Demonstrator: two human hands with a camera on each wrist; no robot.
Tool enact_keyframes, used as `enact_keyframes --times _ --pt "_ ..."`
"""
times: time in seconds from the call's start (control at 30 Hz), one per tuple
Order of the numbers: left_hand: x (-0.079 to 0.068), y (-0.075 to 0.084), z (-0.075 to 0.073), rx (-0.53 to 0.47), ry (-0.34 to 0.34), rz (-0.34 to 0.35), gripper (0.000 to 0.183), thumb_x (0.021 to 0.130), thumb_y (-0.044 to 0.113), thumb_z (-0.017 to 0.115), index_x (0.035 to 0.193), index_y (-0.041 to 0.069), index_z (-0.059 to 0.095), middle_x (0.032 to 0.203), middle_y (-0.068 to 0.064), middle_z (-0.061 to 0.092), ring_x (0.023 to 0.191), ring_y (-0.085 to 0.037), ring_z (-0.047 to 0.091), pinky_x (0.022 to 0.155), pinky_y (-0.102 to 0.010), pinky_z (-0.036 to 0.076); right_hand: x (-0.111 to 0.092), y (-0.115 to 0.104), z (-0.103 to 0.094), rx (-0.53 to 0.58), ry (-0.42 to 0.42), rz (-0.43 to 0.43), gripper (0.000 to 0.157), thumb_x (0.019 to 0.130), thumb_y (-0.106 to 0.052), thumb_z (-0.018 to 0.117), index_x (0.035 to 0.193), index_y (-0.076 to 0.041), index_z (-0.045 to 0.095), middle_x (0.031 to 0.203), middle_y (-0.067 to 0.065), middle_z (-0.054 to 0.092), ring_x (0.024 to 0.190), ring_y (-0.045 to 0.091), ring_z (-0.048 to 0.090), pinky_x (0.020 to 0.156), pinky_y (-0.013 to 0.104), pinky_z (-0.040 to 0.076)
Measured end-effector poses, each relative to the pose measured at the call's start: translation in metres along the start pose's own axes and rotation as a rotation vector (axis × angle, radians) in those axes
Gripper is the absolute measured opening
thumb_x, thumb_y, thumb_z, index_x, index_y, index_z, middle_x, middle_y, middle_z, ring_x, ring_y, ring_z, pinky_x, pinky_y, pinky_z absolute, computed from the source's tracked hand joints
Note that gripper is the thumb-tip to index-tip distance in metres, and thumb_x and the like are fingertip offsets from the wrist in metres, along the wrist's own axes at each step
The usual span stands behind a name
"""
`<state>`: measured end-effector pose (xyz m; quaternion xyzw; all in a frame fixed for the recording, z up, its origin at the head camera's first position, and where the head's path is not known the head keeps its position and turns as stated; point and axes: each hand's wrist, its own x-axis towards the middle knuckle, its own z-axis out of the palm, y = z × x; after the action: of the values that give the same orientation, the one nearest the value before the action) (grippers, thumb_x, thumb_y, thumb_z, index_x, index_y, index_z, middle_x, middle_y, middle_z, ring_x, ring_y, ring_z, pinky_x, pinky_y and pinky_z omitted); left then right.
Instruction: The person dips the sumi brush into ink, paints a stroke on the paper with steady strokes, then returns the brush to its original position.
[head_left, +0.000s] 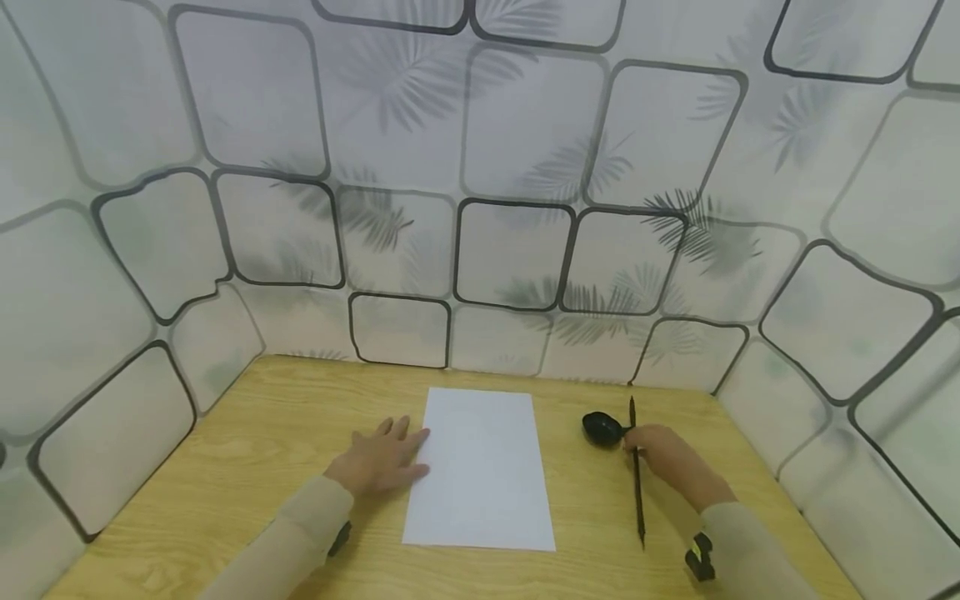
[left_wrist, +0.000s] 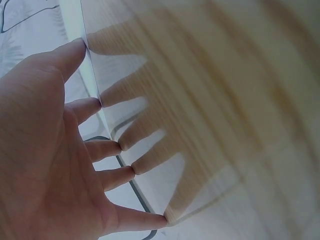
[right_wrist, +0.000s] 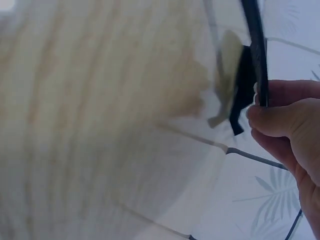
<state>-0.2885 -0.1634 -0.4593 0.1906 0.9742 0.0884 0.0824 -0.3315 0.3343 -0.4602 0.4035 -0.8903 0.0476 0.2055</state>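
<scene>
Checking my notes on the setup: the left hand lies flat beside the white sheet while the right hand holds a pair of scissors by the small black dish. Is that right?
Not scissors: the right hand holds a long dark brush, as the head view shows. The left hand does lie flat beside the white sheet, near the black dish.

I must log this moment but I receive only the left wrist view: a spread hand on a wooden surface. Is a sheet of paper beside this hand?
Observer: Yes. In the head view the left hand lies flat on the table, its fingers at the left edge of a white sheet of paper.
Operator: What does the other hand do?
Observer: The right hand pinches a thin dark brush, which lies lengthwise right of the paper.
Operator: Is anything else there?
Observer: A small black dish sits by the brush's far end, close to the right hand.
</scene>
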Motion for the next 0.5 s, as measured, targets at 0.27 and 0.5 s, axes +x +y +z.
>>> enact_keyframes --times 0.27,0.5 --pt "0.001 0.0 -0.001 -0.01 -0.002 -0.003 0.071 0.103 0.06 0.048 0.161 0.02 0.038 0.167 -0.026 0.028 0.152 -0.054 0.028 0.105 -0.09 0.023 0.017 -0.005 -0.017 -0.056 0.164 -0.03 0.03 0.072 0.012 0.081 0.093 -0.009 0.076 0.09 0.005 0.077 0.08 0.024 0.072 0.068 0.034 0.062" --pt "0.001 0.001 -0.002 -0.006 -0.006 -0.005 0.071 0.103 0.06 0.048 0.16 0.02 0.038 0.167 -0.026 0.028 0.152 -0.054 0.029 0.105 -0.09 0.024 0.03 -0.01 -0.024 -0.035 0.341 -0.125 0.02 0.1 -0.015 0.058 0.097 -0.003 0.075 0.088 0.009 0.077 0.075 0.024 0.074 0.065 0.032 0.062"
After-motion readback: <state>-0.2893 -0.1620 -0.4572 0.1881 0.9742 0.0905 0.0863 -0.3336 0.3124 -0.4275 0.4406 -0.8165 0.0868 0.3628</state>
